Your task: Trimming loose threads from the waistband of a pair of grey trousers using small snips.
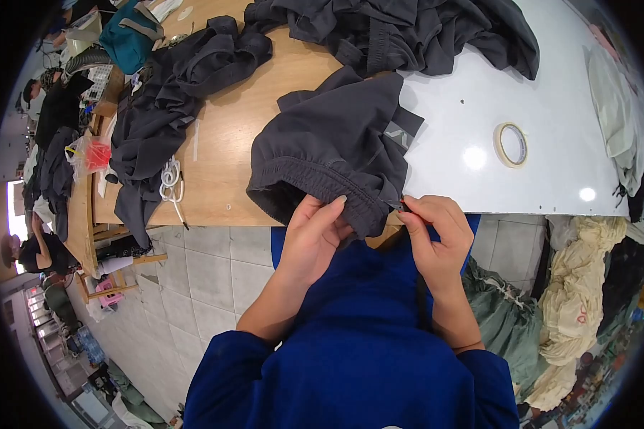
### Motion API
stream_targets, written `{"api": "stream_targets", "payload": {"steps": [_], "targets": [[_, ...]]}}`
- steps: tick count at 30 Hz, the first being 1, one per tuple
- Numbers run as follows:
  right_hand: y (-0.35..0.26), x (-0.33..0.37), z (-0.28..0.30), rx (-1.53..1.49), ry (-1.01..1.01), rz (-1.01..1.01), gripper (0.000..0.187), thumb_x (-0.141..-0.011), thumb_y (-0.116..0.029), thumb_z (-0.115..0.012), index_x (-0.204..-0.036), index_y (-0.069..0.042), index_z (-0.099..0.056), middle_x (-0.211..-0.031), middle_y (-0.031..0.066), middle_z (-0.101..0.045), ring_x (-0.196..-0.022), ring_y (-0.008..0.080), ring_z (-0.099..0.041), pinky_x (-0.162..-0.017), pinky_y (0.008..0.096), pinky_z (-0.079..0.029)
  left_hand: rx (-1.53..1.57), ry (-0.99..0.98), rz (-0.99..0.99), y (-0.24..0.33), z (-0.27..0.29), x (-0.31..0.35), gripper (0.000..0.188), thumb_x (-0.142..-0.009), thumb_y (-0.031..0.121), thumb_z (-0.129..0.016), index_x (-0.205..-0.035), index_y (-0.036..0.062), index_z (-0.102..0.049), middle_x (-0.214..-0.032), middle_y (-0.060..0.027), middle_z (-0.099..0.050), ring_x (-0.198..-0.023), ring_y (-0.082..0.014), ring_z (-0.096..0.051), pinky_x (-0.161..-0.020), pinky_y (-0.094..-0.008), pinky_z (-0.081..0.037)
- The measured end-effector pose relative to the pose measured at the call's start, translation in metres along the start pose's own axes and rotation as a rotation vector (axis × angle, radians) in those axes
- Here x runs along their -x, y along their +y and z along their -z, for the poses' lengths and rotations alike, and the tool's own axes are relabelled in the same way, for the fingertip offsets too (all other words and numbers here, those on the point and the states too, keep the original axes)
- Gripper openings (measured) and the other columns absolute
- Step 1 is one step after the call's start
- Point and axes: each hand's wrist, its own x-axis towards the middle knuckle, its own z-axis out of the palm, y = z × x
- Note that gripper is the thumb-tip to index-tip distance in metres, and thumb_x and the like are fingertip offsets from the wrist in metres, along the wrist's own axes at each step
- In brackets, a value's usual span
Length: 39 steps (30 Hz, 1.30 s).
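L hand: grasping. Thumb pressed on the gathered waistband of a dk grey garment, other fingers partly hidden under the band's near edge. R hand: thumb & forefinger pinched tog. on a small dark item at the band's R end; item too small to ID from where I stand. Garment location: mostly fwd of both hands, its near edge betw. the L and R fingers at the table edge; band opening just L of the L fingers. Light grey print on the cloth, fwd of the R fingertips.

Surroundings: wood tabletop fwd & L of the L fingers, white panel fwd & R of the R fingers. Tape roll on white panel, fwd-R of R fingers, well apart. White cord, coiled, well L of L fingers, next to a dk grey pile. Second pile far fwd of both hands.
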Motion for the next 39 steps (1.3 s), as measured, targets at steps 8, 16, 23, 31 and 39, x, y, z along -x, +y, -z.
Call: {"api": "stream_targets", "payload": {"steps": [8, 16, 23, 31, 39], "targets": [[0.004, 0.004, 0.001, -0.152, -0.014, -0.247, 0.016, -0.076, -0.001, -0.070, -0.092, 0.000, -0.068, -0.080, 0.0084, -0.064, -0.070, 0.0122, -0.058, -0.060, 0.0212, -0.045, 0.266, 0.062, -0.056, 0.014, 0.014, 0.002, 0.050, -0.098, 0.032, -0.038, -0.137, 0.0009, -0.032, -0.137, -0.0147, -0.042, -0.124, -0.0296, -0.045, -0.103, -0.0404, -0.037], [0.022, 0.015, -0.021, -0.331, -0.101, -0.466, 0.020, -0.086, -0.007, -0.063, -0.105, 0.000, -0.061, -0.091, 0.0054, -0.063, -0.079, 0.0092, -0.058, -0.069, 0.0199, -0.046, 0.211, 0.243, 0.185, -0.004, 0.058, 0.003, 0.051, -0.093, 0.028, -0.053, -0.133, -0.0002, -0.039, -0.130, -0.0148, -0.049, -0.118, -0.0274, -0.051, -0.097, -0.0386, -0.044], [0.027, 0.024, -0.031, -0.336, -0.166, -0.516, 0.020, -0.089, -0.008, -0.059, -0.107, 0.000, -0.060, -0.096, 0.0072, -0.062, -0.084, 0.0111, -0.059, -0.075, 0.0220, -0.046, -0.110, 0.260, 0.249, -0.029, 0.044, 0.000, 0.044, -0.079, 0.004, -0.070, -0.119, -0.0027, -0.053, -0.111, -0.0099, -0.061, -0.100, -0.0197, -0.060, -0.086, -0.0310, -0.048], [0.030, 0.030, -0.024, -0.453, -0.154, -0.626, 0.024, -0.091, -0.008, -0.056, -0.113, 0.001, -0.056, -0.102, 0.0074, -0.062, -0.090, 0.0113, -0.059, -0.080, 0.0223, -0.046, 0.163, 0.377, 0.201, -0.047, 0.053, -0.018, 0.028, -0.077, -0.004, -0.057, -0.105, -0.0077, -0.056, -0.103, -0.0147, -0.062, -0.095, -0.0233, -0.062, -0.085, -0.0335, -0.050], [0.025, 0.031, -0.020, -0.325, -0.162, -0.470, 0.025, -0.084, -0.003, -0.063, -0.109, -0.001, -0.060, -0.093, 0.0068, -0.061, -0.085, 0.0121, -0.059, -0.076, 0.0222, -0.046, 0.332, 0.204, 0.362, -0.031, 0.046, -0.026, 0.030, -0.076, -0.001, -0.047, -0.104, -0.0086, -0.055, -0.103, -0.0166, -0.062, -0.096, -0.0263, -0.061, -0.089, -0.0373, -0.049]]}}
